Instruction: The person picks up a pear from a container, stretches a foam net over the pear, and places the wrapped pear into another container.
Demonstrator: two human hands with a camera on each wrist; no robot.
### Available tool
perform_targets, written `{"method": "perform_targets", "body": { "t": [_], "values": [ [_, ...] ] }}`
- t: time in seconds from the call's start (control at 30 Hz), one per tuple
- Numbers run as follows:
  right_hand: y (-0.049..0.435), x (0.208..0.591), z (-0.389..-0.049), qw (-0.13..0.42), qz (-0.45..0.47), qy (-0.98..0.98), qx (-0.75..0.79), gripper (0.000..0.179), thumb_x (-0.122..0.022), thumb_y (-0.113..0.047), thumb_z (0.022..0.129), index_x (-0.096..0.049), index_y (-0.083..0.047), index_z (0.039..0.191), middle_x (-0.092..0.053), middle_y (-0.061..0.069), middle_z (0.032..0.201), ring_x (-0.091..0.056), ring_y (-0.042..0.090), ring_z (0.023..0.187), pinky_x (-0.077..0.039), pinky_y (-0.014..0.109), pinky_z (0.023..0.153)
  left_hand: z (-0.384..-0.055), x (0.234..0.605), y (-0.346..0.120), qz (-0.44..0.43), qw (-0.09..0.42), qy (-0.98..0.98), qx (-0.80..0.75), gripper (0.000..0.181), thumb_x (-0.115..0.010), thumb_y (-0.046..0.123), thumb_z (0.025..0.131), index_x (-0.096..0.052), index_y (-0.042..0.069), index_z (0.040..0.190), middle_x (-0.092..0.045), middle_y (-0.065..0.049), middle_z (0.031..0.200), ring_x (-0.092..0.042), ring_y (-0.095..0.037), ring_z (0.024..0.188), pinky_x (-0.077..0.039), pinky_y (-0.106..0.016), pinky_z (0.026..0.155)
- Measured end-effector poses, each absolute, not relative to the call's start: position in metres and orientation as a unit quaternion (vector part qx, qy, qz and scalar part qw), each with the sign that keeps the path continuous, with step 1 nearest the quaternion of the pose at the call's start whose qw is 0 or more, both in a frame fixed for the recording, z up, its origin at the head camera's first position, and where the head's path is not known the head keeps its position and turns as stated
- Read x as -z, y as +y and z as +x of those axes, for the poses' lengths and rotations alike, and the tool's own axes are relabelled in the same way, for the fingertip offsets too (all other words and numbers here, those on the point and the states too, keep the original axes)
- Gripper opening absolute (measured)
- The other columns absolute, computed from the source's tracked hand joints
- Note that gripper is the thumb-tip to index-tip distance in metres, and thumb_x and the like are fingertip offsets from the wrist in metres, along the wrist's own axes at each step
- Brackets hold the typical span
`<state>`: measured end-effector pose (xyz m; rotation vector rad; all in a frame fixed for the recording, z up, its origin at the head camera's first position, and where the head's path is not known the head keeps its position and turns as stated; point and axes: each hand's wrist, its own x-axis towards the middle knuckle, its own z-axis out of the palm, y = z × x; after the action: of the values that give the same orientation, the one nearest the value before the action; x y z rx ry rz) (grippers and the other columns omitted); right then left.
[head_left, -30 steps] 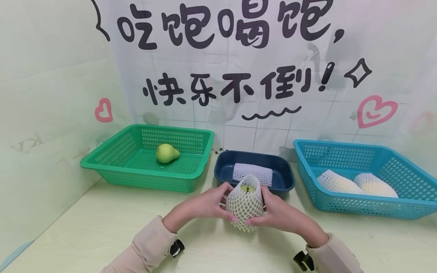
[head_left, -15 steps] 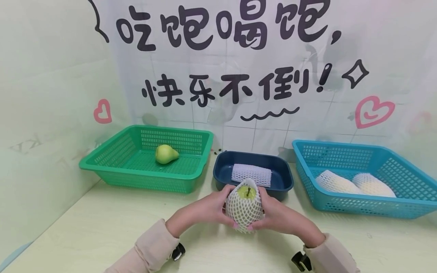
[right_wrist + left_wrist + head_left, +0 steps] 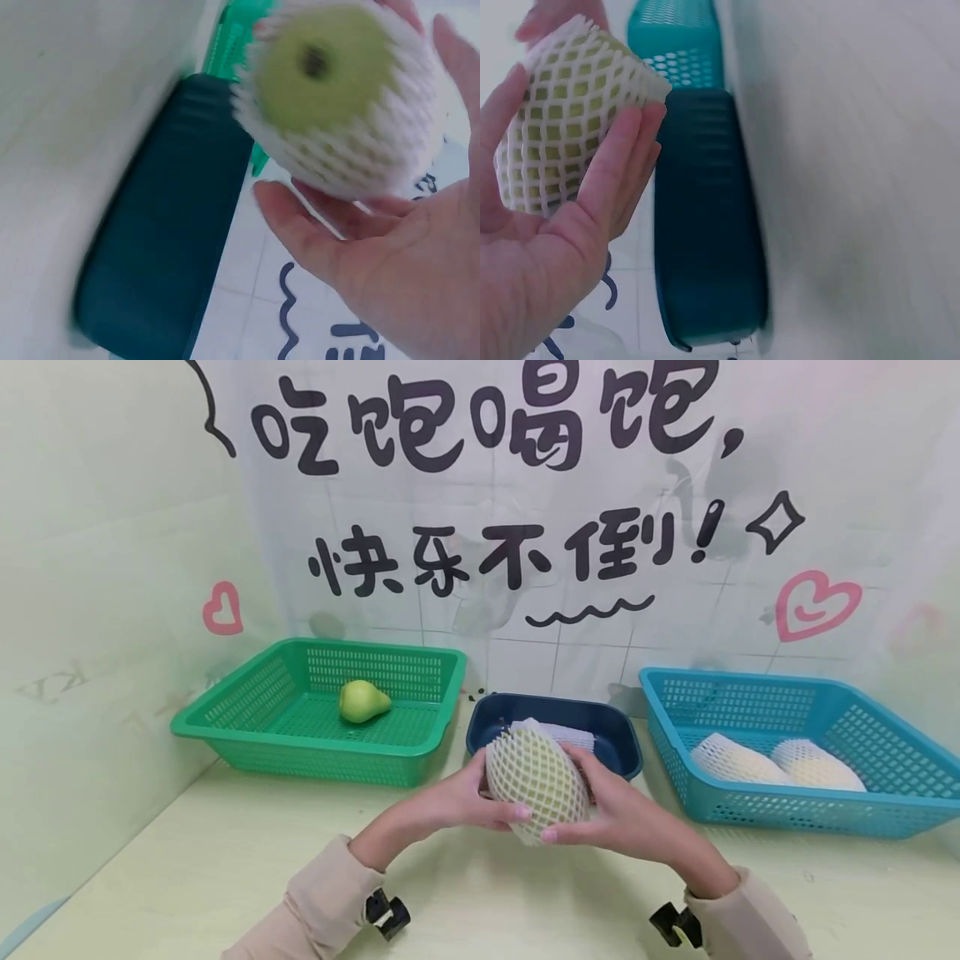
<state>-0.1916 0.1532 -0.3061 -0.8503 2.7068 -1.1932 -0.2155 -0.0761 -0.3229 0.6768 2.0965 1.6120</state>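
A green pear (image 3: 536, 785) in a white foam net sleeve is held between both hands above the table, just in front of the navy tray. It tilts with its stem end toward the upper left in the head view. My left hand (image 3: 457, 802) grips its left side, thumb across the front and fingers behind. On the other side my right hand (image 3: 622, 814) holds the lower right, its thumb at the bottom edge. The right wrist view shows the pear's bare bottom end (image 3: 330, 75) inside the sleeve opening. Empty white foam sleeves (image 3: 573, 737) lie in the tray, partly hidden behind the pear.
A green basket (image 3: 322, 739) at the left holds one bare pear (image 3: 363, 702). The navy tray (image 3: 630, 760) stands at the middle back. In the blue basket (image 3: 810, 806) at the right lie two sleeved fruits (image 3: 738, 760). A printed sheet (image 3: 450, 635) hangs behind.
The pear has turned in the hands: its stem end, facing the head camera half a second ago, now points away to the upper left. Both hands have shifted their grip slightly.
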Motion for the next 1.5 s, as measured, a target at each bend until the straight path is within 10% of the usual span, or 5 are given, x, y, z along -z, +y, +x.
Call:
{"method": "perform_targets", "body": {
  "t": [0.4, 0.83, 1.1, 1.5],
  "values": [
    [0.163, 0.303, -0.196, 0.098, -0.304, 0.875, 0.364, 0.086, -0.077, -0.036, 0.073, -0.031, -0.010, 0.140, -0.051, 0.010, 0.115, -0.051, 0.020, 0.092, -0.047, 0.029, 0.073, -0.221, 0.318, -0.100, 0.262, 0.322, 0.738, -0.532, 0.056, -0.042, 0.043, 0.097, -0.035, -0.002, 0.130, -0.062, -0.019, 0.111, -0.065, -0.029, 0.097, -0.053, -0.037, 0.085],
    [0.173, 0.313, -0.206, 0.209, -0.320, 0.853, 0.357, 0.082, -0.077, -0.032, 0.073, -0.034, -0.013, 0.139, -0.049, 0.006, 0.119, -0.049, 0.021, 0.098, -0.041, 0.033, 0.082, -0.230, 0.328, -0.104, 0.273, 0.337, 0.779, -0.454, 0.012, -0.058, 0.005, 0.089, -0.060, -0.007, 0.091, -0.070, -0.017, 0.081, -0.066, -0.011, 0.066, -0.056, -0.034, 0.071],
    [0.173, 0.316, -0.208, 0.210, -0.313, 0.849, 0.370, 0.076, -0.072, -0.037, 0.080, -0.034, -0.008, 0.139, -0.045, 0.009, 0.132, -0.046, 0.022, 0.111, -0.040, 0.039, 0.092, -0.227, 0.329, -0.101, 0.281, 0.343, 0.771, -0.457, 0.013, -0.056, 0.006, 0.090, -0.060, -0.006, 0.092, -0.069, -0.020, 0.082, -0.067, -0.012, 0.067, -0.056, -0.032, 0.071],
    [0.165, 0.322, -0.205, 0.185, -0.344, 0.844, 0.367, 0.065, -0.075, -0.031, 0.077, -0.040, -0.013, 0.129, -0.054, 0.002, 0.107, -0.055, 0.013, 0.089, -0.046, 0.024, 0.075, -0.224, 0.327, -0.098, 0.283, 0.328, 0.771, -0.467, 0.018, -0.057, 0.005, 0.089, -0.058, -0.007, 0.102, -0.068, -0.026, 0.085, -0.066, -0.012, 0.063, -0.056, -0.032, 0.069]
  ]
}}
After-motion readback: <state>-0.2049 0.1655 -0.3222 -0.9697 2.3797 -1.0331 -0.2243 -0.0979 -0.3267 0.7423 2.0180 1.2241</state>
